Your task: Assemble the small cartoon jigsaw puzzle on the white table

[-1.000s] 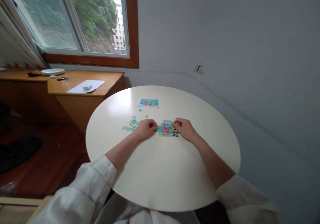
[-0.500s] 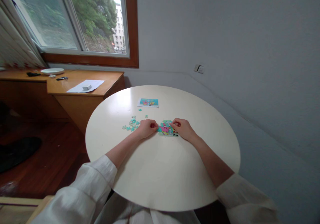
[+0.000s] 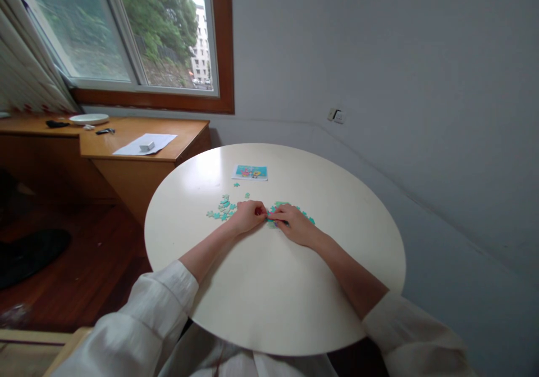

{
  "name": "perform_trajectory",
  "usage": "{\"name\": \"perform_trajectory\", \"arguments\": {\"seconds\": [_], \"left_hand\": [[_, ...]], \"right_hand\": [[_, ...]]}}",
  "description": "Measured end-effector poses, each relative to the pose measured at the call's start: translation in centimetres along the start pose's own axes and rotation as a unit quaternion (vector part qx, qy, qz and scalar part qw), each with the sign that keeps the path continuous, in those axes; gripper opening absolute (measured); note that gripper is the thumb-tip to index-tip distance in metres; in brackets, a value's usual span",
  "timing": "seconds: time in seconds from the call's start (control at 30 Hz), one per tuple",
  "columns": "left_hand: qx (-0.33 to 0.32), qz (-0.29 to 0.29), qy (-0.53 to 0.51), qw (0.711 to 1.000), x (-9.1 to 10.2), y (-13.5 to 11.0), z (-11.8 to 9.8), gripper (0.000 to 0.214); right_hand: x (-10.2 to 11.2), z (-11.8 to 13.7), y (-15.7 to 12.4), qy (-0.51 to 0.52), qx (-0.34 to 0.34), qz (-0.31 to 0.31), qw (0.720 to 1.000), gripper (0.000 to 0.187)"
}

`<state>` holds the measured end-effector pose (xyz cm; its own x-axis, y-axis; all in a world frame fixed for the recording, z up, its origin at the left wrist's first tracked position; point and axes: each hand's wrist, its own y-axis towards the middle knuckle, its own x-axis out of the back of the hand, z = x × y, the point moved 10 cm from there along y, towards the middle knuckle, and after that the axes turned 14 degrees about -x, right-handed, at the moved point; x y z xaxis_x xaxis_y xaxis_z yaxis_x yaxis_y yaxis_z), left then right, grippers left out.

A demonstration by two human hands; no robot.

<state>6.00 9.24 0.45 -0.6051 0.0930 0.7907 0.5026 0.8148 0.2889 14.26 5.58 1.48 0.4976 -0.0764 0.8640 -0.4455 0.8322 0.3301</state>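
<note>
A partly assembled jigsaw puzzle [image 3: 284, 203] lies on the round white table, mostly covered by my right hand [image 3: 295, 226]. That hand rests over it palm down, its index finger stretched to the puzzle's left edge and the thumb apart from it. My left hand [image 3: 250, 216] is closed in a pinch at the same edge, on what looks like a jigsaw piece there; its fingertips nearly meet the right index finger. Several loose jigsaw pieces [image 3: 224, 207] in teal and pale green lie left of my left hand.
A small printed cartoon picture [image 3: 251, 173] lies farther back on the white table [image 3: 269, 298]. Two single pieces are between it and my left hand. A wooden desk [image 3: 193, 136] at the left holds a sheet of paper [image 3: 162, 141], a white box [image 3: 147, 146] and a white plate [image 3: 89, 119].
My right hand has moved left and slightly nearer me across the puzzle, from its upper right part to its left edge. The left hand has stayed in place.
</note>
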Motion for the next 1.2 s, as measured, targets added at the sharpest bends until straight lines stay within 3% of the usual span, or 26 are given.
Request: {"name": "perform_trajectory", "arguments": {"seconds": [0.87,1.0,1.2], "left_hand": [[-0.033,0.019,0.048,0.998,-0.6,0.1,-0.8,0.015],[-0.007,-0.018,0.025,0.999,0.5,0.0,-0.4,0.015],[0.065,-0.088,0.04,0.993,4.3,-0.5,2.7,0.021]], "right_hand": [[0.0,-0.3,-0.1,-0.008,-0.011,0.004,1.0,0.024],[-0.1,-0.6,-0.2,-0.016,-0.008,-0.005,1.0,0.023],[0.5,-1.1,0.0,0.004,-0.027,-0.016,1.0,0.019]]}}
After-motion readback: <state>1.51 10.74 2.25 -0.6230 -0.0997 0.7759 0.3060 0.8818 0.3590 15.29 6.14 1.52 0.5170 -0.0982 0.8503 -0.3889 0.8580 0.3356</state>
